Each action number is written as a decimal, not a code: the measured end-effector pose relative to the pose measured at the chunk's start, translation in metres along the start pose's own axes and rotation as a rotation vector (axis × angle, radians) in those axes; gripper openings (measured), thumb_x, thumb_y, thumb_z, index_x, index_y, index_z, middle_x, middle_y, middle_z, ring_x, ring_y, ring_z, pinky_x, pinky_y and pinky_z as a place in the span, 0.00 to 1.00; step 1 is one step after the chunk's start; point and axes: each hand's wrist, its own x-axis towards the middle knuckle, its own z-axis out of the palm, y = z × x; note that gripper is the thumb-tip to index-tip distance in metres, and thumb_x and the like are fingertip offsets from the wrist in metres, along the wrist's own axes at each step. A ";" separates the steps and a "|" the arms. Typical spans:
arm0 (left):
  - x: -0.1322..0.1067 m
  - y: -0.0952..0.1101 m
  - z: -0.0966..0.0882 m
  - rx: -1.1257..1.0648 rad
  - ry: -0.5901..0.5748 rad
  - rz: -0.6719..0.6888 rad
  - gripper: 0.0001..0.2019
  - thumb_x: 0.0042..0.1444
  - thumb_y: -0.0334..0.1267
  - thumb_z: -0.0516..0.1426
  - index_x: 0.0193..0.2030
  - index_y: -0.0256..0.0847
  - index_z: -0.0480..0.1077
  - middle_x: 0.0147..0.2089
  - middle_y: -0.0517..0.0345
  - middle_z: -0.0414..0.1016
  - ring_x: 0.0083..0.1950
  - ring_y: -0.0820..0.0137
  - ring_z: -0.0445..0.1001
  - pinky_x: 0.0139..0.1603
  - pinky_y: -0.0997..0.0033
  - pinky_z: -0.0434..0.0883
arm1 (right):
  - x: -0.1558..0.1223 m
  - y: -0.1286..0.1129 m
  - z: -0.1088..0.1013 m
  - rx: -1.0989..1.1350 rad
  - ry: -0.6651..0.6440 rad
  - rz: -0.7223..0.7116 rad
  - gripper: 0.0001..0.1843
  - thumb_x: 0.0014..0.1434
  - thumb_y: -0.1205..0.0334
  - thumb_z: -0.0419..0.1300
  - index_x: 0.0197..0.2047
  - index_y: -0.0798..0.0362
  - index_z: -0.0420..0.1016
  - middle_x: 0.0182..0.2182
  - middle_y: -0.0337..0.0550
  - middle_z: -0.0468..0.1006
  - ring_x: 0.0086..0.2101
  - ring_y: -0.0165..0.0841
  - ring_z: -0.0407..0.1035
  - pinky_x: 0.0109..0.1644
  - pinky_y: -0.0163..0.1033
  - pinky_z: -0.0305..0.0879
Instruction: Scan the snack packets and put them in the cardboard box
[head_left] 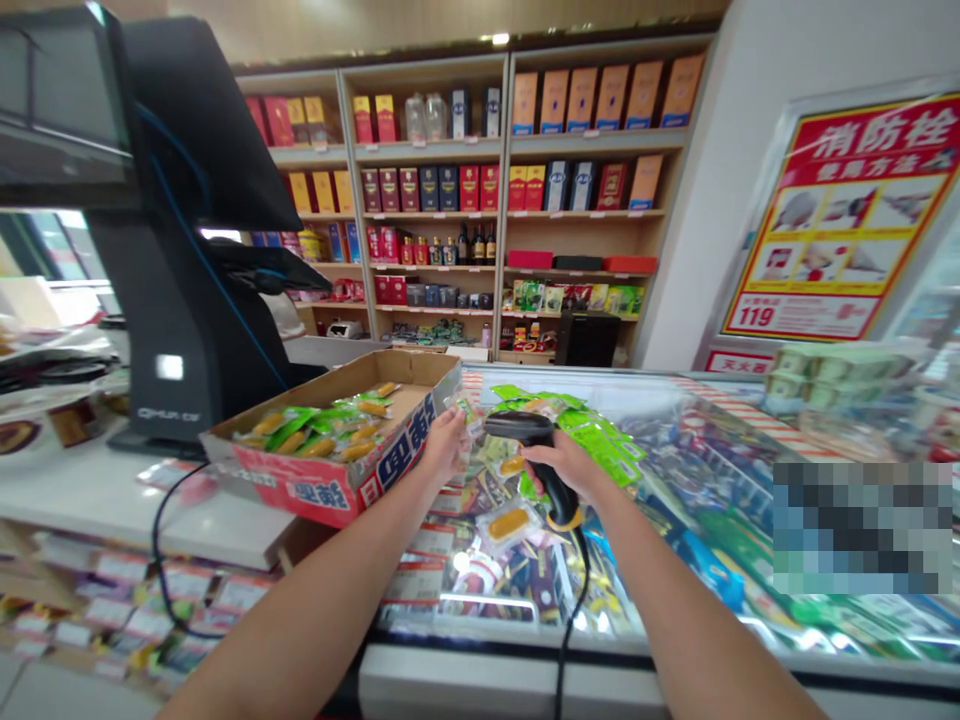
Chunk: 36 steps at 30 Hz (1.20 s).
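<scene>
Head view: right hand [561, 465] grips a black barcode scanner [529, 430], left hand [446, 445] holds a small snack packet [463, 408].

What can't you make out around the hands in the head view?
Head view:
Packet in the left hand: the hand and blur hide its label.
Barcode scanner: the right hand hides its grip.
Freezer goods, lower right: a pixelated patch covers some.
Monitor: cut off by the top-left edge.
Boxed packets: print too small.

L forearm [315, 620], R forearm [697, 620] both bare to frame edge.
</scene>
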 end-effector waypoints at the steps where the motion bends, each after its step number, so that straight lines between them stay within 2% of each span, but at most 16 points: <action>1: 0.000 0.001 0.000 -0.007 0.024 0.004 0.16 0.44 0.44 0.66 0.34 0.38 0.68 0.26 0.61 0.73 0.26 0.74 0.73 0.28 0.76 0.70 | 0.000 0.000 0.000 -0.029 -0.014 -0.003 0.09 0.44 0.57 0.62 0.24 0.54 0.70 0.14 0.36 0.70 0.13 0.29 0.63 0.17 0.35 0.61; 5: -0.003 0.004 0.003 0.013 0.098 0.018 0.15 0.45 0.43 0.66 0.33 0.37 0.68 0.24 0.63 0.71 0.25 0.75 0.72 0.26 0.76 0.71 | 0.000 0.001 0.002 -0.081 -0.027 -0.006 0.10 0.45 0.56 0.62 0.22 0.54 0.68 0.12 0.37 0.69 0.12 0.29 0.62 0.18 0.36 0.60; 9: -0.005 0.005 0.005 0.041 0.119 0.022 0.16 0.44 0.44 0.66 0.32 0.38 0.66 0.21 0.67 0.67 0.21 0.77 0.68 0.26 0.76 0.72 | -0.003 -0.001 0.004 -0.087 -0.033 -0.020 0.09 0.46 0.57 0.62 0.23 0.53 0.68 0.13 0.36 0.70 0.13 0.29 0.62 0.18 0.35 0.60; 12: -0.006 0.005 0.006 0.051 0.107 0.030 0.16 0.44 0.44 0.66 0.33 0.39 0.66 0.24 0.65 0.71 0.23 0.76 0.71 0.26 0.77 0.71 | -0.004 -0.003 0.005 -0.103 -0.041 -0.004 0.09 0.46 0.58 0.62 0.24 0.54 0.69 0.13 0.36 0.70 0.12 0.29 0.62 0.18 0.35 0.59; 19: -0.004 0.004 0.007 0.063 0.111 0.023 0.16 0.47 0.45 0.64 0.35 0.39 0.65 0.29 0.61 0.74 0.25 0.75 0.72 0.26 0.76 0.71 | -0.003 0.000 0.004 -0.117 -0.038 0.022 0.12 0.46 0.57 0.61 0.18 0.54 0.69 0.12 0.38 0.69 0.13 0.29 0.62 0.19 0.36 0.61; 28: -0.009 0.005 0.006 0.153 0.107 0.029 0.18 0.45 0.48 0.64 0.35 0.40 0.64 0.27 0.64 0.71 0.28 0.73 0.72 0.31 0.73 0.71 | 0.001 0.009 -0.001 -0.106 -0.075 -0.019 0.09 0.49 0.57 0.62 0.24 0.54 0.70 0.14 0.37 0.71 0.14 0.28 0.63 0.19 0.34 0.60; 32: -0.014 0.019 0.013 0.264 0.031 0.112 0.13 0.47 0.45 0.62 0.34 0.40 0.67 0.30 0.60 0.74 0.33 0.70 0.74 0.35 0.72 0.71 | -0.001 0.004 0.008 0.016 -0.032 -0.027 0.11 0.45 0.56 0.63 0.27 0.54 0.70 0.16 0.36 0.72 0.14 0.28 0.63 0.18 0.34 0.62; 36: -0.016 0.057 0.017 0.450 -0.024 0.356 0.07 0.49 0.38 0.60 0.34 0.38 0.70 0.33 0.58 0.76 0.39 0.67 0.74 0.43 0.70 0.70 | 0.000 -0.019 0.027 0.135 0.011 -0.047 0.13 0.43 0.55 0.63 0.30 0.54 0.71 0.16 0.36 0.72 0.15 0.28 0.64 0.18 0.34 0.64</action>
